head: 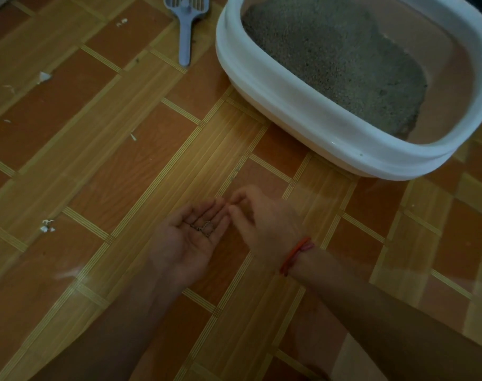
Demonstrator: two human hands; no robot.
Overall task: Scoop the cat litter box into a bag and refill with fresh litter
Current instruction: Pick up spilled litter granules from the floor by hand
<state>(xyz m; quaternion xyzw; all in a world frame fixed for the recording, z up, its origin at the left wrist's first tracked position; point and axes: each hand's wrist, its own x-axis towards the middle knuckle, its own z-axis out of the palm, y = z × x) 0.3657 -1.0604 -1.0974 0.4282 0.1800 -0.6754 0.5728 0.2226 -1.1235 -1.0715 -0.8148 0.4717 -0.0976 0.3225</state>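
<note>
The cat litter box is sitting on the floor, so I am telling where things are from the box. Grey litter is lying piled toward the left and far side of the box. The right part of the bottom is showing bare, maybe because the litter is being pushed aside for scooping.

The scoop is lying flat just left of the box. Its handle is pointing toward the person, which makes it easy to grab.

Both hands are hanging over the floor in front of the box, well apart from it. The left hand is lying open, palm up like a little dish, and carrying some tiny dark grains (too small to count). The right hand, with a red band on its wrist, is bending its fingers right beside the left fingertips. It is blurry, so I cannot tell if it is pinching a grain or holding nothing. I think the person is gathering spilled bits.

Counting: one box, one scoop, two hands, one band, and at least five white scraps far left of the box. No bag is showing.
</note>
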